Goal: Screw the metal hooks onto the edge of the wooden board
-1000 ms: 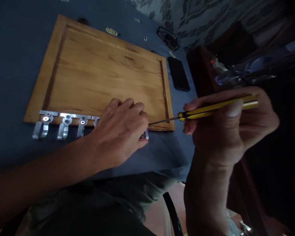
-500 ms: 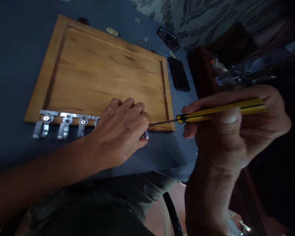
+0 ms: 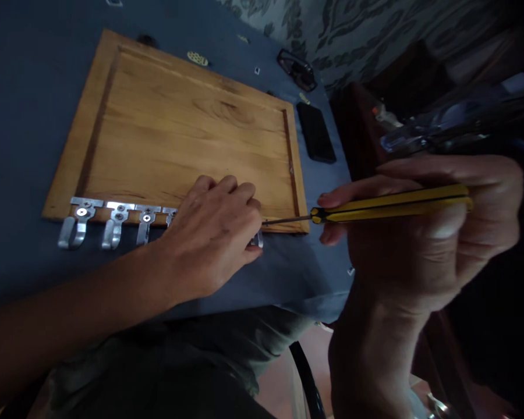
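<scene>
A framed wooden board (image 3: 183, 128) lies on the blue-grey cloth. Along its near edge is a row of silver metal hooks (image 3: 74, 227), with screw heads showing in the left ones. My left hand (image 3: 213, 238) rests over the row's right part, fingers curled and closed at a metal hook (image 3: 257, 238) that shows only partly by the thumb. In my right hand (image 3: 428, 233) is a yellow and black screwdriver (image 3: 393, 203), held nearly level. Its thin shaft points left over the board's near edge, and its tip ends at my left fingers, where the contact point is hidden.
Right of the board lies a black phone (image 3: 316, 132), with dark glasses (image 3: 297, 70) beyond it. A perforated yellowish oval piece (image 3: 197, 58) sits behind the board. Clear plastic items (image 3: 436, 125) stand in the dark at the right. Patterned fabric (image 3: 288, 23) borders the back.
The screwdriver handle has turned and tipped slightly in my right hand, and that thumb has shifted right along it. My left hand stays in place on the board's edge.
</scene>
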A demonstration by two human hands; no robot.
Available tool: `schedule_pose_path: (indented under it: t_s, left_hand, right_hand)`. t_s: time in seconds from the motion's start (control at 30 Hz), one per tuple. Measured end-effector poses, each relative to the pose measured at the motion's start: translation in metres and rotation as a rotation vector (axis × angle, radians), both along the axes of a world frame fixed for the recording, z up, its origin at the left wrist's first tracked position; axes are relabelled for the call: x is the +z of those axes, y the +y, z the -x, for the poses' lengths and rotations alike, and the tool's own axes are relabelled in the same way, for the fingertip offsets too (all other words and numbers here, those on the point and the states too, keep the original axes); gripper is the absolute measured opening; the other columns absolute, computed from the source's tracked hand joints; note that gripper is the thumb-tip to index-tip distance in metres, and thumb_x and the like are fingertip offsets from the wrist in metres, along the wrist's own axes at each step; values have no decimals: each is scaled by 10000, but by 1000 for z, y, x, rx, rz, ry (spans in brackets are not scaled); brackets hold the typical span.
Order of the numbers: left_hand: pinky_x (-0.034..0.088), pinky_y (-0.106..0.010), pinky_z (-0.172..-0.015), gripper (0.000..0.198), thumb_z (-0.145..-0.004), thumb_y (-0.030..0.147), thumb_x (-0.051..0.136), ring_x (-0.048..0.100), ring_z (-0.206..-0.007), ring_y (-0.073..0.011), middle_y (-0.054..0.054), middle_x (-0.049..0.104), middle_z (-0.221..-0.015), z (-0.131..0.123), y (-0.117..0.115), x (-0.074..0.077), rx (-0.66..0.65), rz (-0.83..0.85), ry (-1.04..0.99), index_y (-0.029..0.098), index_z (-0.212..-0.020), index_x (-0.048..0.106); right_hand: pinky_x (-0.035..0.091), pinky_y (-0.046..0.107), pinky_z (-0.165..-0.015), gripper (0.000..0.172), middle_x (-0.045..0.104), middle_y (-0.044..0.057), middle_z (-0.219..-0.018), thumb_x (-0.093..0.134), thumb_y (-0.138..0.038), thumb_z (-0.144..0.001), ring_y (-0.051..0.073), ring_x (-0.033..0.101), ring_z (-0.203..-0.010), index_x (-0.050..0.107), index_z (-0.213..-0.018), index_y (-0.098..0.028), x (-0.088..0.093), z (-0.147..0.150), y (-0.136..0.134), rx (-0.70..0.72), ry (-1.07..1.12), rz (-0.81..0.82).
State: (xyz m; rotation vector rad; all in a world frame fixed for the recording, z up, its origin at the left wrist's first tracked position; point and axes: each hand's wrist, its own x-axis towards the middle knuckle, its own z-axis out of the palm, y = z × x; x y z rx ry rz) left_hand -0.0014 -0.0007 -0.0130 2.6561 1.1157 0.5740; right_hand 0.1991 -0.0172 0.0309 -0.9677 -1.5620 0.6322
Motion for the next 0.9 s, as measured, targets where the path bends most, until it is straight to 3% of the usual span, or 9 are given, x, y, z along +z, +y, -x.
schedule_pose_path:
  t_s: [0.17, 0.33, 0.57, 0.8, 0.9]
  left_hand:
    - [494, -472, -866, 231, -935, 389, 779, 654, -1066, -326, -89, 675, -1012, 0, -1, -1, -6, -11, -9, 173, -920, 697]
    - [495, -476, -874, 216, -925, 374, 788, 658, -1071, -329, -84, 679, -1003, 0, 0, 2, -2, 31, 0, 175, -904, 707]
    - [491, -467, -864, 221, -925, 381, 786, 655, -1053, -320, -81, 672, -993, 0, 0, 2, -2, 28, -22, 174, -903, 711]
    - [481, -458, -867, 216, -931, 382, 778, 647, -1070, -317, -90, 676, -1011, 1, 0, 3, -6, 21, -1, 175, -925, 717]
    - [476, -459, -856, 217, -920, 381, 787, 647, -1059, -318, -86, 677, -998, 0, 0, 3, 0, 28, 2, 175, -906, 718]
  right_hand:
    - [468, 345, -404, 166, 826, 31, -859, 800, -444, -931, 190, 657, -480, 794, -969, -282, 0, -1, 0, -63, -51, -26]
    - [373, 317, -343, 256, 806, 45, -797, 825, -477, -901, 155, 587, -406, 789, -824, -236, -4, 4, 3, -98, -55, -98]
    - [318, 299, -310, 350, 768, 47, -744, 807, -550, -891, 121, 514, -365, 800, -792, -215, -10, 14, 1, -195, -73, -84]
    - [418, 275, -340, 250, 790, -6, -783, 815, -491, -910, 160, 618, -470, 787, -1097, -328, -15, 14, 3, -133, 33, -132]
    - [456, 309, -350, 199, 806, 16, -822, 842, -439, -890, 163, 607, -454, 791, -1025, -301, -15, 13, 0, -150, 42, -117]
